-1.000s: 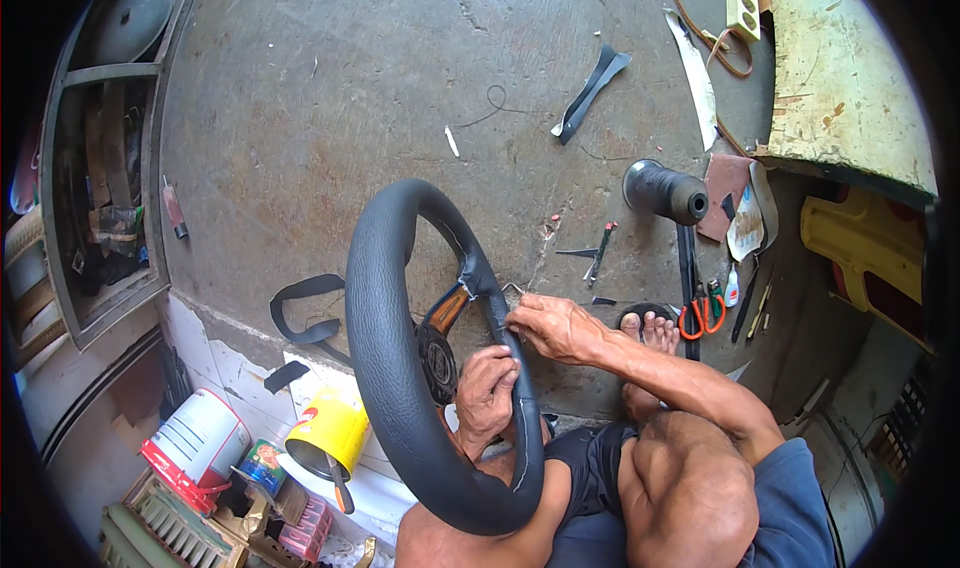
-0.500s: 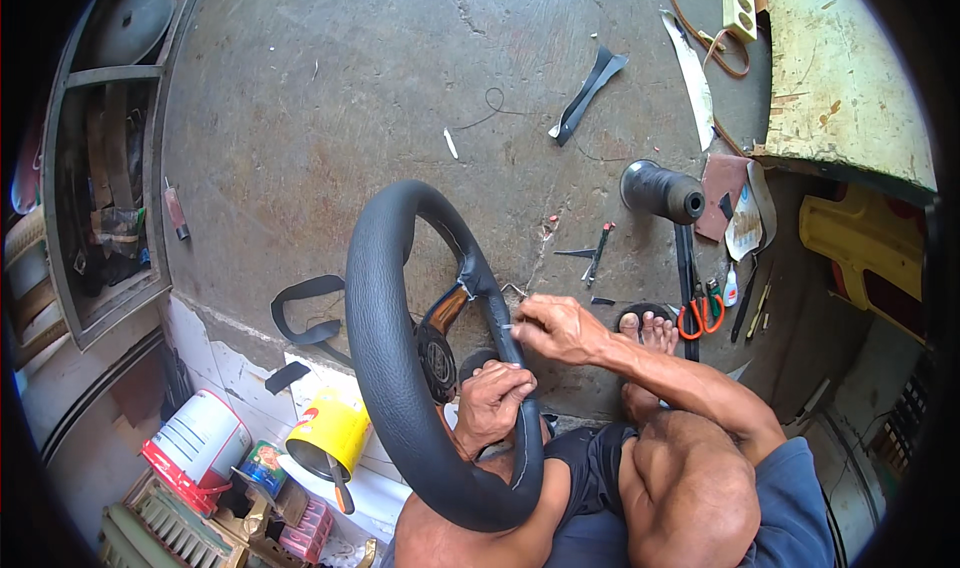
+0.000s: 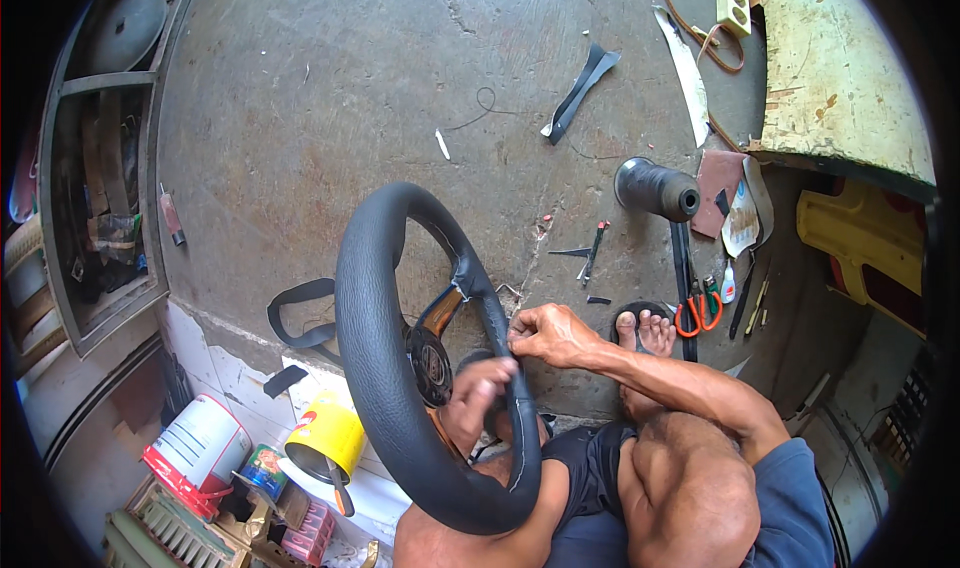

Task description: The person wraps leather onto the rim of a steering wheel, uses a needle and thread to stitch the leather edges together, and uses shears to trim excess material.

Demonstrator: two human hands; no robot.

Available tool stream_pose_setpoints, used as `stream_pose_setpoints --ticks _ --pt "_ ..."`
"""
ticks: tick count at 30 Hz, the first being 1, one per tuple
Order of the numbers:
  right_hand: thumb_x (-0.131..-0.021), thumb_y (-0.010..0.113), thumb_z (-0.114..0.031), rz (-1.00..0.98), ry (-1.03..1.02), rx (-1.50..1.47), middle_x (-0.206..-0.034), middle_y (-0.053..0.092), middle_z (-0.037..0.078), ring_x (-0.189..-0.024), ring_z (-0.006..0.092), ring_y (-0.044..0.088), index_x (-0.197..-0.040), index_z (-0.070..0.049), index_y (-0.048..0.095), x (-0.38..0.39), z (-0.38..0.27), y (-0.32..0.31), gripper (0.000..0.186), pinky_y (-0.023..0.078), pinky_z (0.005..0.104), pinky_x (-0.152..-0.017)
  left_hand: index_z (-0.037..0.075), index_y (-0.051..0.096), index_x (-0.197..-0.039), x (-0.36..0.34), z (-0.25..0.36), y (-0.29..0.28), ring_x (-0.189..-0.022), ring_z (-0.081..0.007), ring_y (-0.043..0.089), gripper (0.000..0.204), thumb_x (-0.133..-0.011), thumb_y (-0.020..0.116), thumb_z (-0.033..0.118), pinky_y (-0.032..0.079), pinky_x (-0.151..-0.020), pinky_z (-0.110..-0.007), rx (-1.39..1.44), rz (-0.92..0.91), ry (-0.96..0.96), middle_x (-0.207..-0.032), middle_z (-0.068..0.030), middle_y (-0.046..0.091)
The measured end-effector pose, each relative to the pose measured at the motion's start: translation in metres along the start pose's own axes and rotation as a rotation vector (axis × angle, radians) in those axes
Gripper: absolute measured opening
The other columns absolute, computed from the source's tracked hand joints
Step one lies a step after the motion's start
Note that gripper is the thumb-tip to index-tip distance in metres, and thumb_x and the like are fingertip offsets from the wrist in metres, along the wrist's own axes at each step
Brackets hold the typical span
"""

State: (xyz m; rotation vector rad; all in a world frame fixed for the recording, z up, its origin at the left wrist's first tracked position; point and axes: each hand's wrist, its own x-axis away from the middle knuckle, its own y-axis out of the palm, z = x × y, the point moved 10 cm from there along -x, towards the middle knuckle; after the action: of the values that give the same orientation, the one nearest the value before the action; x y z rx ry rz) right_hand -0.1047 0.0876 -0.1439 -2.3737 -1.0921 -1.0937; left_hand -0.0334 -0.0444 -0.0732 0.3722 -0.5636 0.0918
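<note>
A steering wheel [image 3: 372, 368] in black grained leather stands tilted over my lap, with a pale seam along its inner edge. My right hand [image 3: 553, 336] is closed in a pinch against the right side of the rim; whatever its fingertips hold is too small or hidden. Inside the wheel's opening, my left hand [image 3: 478, 400] is smeared by motion, its fingers near the inner edge of that same rim section. A wood-coloured spoke [image 3: 438, 311] and a dark round hub [image 3: 431, 366] show within the wheel, partly covered.
A thread spool [image 3: 655, 188] stands on the floor right of the wheel, near orange-handled scissors [image 3: 698, 313]. Leather scraps [image 3: 582, 93] lie farther off. At the lower left are a yellow can [image 3: 328, 433] and a white bucket [image 3: 203, 443]; a worn table [image 3: 840, 68] occupies the upper right.
My left hand has come off its grip on the lower right rim and moved up and left. My right hand has lowered slightly and closed in against the rim.
</note>
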Motion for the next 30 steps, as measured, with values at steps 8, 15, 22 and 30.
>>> stream_pose_setpoints --ticks 8,15,22,30 --pt "-0.09 0.073 -0.036 -0.038 -0.029 0.006 -0.082 0.074 0.015 -0.076 0.0183 0.069 -0.102 0.002 0.074 0.015 0.008 0.001 0.04 0.054 0.038 -0.073 -0.001 0.061 -0.117 -0.019 -0.078 -0.024 -0.087 -0.0159 0.068 0.031 -0.108 0.053 0.028 0.057 -0.076 -0.031 0.132 0.361 -0.427 -0.101 -0.0109 0.068" --pt "-0.083 0.071 -0.027 -0.119 -0.089 0.209 -0.081 0.071 0.022 -0.074 0.0321 0.072 -0.095 0.003 0.071 0.034 0.007 -0.001 0.033 0.055 0.0406 -0.072 0.0 0.059 -0.118 -0.024 -0.089 -0.008 -0.085 -0.0209 0.071 0.037 -0.107 0.055 0.035 0.061 -0.075 -0.037 0.401 0.36 -0.485 -0.099 -0.0142 0.07" --pt "-0.079 0.068 -0.018 -0.166 -0.189 0.287 -0.076 0.068 0.026 -0.075 0.0436 0.071 -0.087 0.004 0.07 0.071 0.029 -0.005 0.023 0.057 0.047 -0.072 0.003 0.056 -0.108 -0.029 -0.092 -0.013 -0.073 -0.0193 0.071 0.035 -0.104 0.062 0.037 0.062 -0.062 -0.033 0.233 0.325 -0.423 -0.092 -0.0126 0.069" --pt "-0.079 0.068 -0.017 -0.2 -0.174 0.323 -0.075 0.068 0.026 -0.074 0.0439 0.07 -0.089 0.003 0.07 0.086 0.052 -0.006 0.022 0.056 0.047 -0.071 0.003 0.052 -0.104 -0.032 -0.092 -0.008 -0.066 -0.0167 0.069 0.033 -0.104 0.062 0.035 0.06 -0.055 -0.029 0.192 0.355 -0.356 -0.089 -0.0119 0.066"
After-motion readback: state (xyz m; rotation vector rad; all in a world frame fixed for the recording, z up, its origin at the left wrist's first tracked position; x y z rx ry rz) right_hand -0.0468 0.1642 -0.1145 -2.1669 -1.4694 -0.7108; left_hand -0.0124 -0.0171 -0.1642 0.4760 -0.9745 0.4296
